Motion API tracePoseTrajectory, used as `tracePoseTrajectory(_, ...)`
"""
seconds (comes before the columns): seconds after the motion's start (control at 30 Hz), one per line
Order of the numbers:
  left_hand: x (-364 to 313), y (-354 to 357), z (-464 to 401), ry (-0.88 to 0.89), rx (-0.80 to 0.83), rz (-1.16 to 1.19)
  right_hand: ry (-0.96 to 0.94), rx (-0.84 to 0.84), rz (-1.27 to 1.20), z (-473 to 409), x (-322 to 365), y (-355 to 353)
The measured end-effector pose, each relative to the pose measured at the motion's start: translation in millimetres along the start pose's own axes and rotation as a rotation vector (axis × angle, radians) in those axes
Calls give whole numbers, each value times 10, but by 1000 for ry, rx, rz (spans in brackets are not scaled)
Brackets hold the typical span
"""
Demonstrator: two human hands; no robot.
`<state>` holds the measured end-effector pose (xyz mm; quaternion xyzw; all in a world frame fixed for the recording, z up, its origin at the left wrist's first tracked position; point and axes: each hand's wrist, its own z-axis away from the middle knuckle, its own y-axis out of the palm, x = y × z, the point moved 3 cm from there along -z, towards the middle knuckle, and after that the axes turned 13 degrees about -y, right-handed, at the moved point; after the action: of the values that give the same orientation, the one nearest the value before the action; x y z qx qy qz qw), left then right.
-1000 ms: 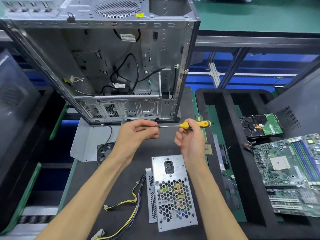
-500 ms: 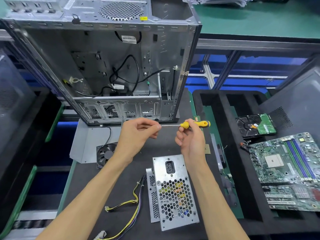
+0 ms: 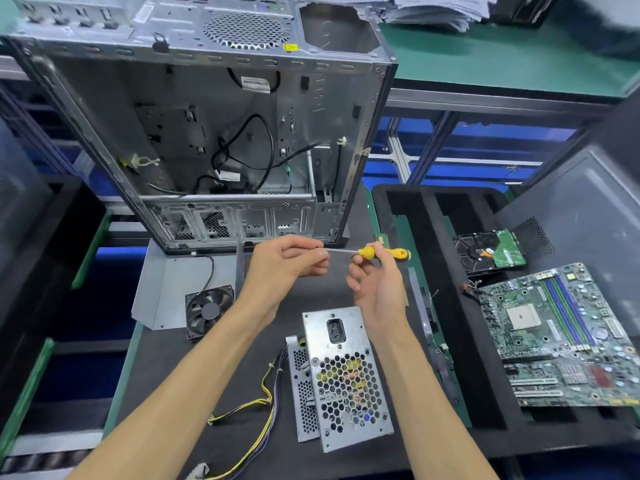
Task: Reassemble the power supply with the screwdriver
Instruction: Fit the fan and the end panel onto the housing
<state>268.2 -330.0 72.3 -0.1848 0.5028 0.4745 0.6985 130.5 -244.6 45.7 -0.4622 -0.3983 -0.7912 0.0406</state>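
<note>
The tip of the screwdriver [image 3: 377, 252] is hidden inside the curled fingers [image 3: 304, 258] of the left hand [image 3: 284, 268], so whether they pinch a screw cannot be told. The power supply [image 3: 346, 379] covers much of its perforated cover [image 3: 300, 382]. The wire bundle [image 3: 256, 424] runs off the bottom edge. The paper stack [image 3: 433, 10] is cut by the top edge and blurred.

Yellow-handled screwdriver [image 3: 383, 252], silver honeycomb-perforated power supply [image 3: 347, 377], green motherboard [image 3: 561, 336].

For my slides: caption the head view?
Right hand holds yellow-handled screwdriver, left hand at its tip, above perforated metal power supply.
</note>
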Motion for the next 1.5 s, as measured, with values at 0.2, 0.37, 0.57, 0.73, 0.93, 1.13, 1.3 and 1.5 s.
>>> tracePoseTrajectory(0.2,-29,40,37,-22,-11,-30,46,23,-37,-24,-25,-23)
tracePoseTrajectory(0.37,10,-66,130,5,-159,-168,76,36,-108,-70,-45,-51)
tracePoseTrajectory(0.57,401,-244,482,-235,-284,-421,99,56,-165,-73,-63,-54)
tracePoseTrajectory(0.73,733,-20,792,-456,29,-402,92,86,-151,-47,-36,-24)
tracePoseTrajectory(0.93,676,56,881,-454,41,-183,86,120,-119,-29,-40,16)
tracePoseTrajectory(1.13,689,63,841,-434,72,-94,75,157,-97,-33,-52,27)
tracePoseTrajectory(1.3,708,44,827,-405,103,-65,76,169,-80,-45,-52,20)
tracePoseTrajectory(1.5,708,29,795,-445,128,18,77,172,-78,-44,-59,19)
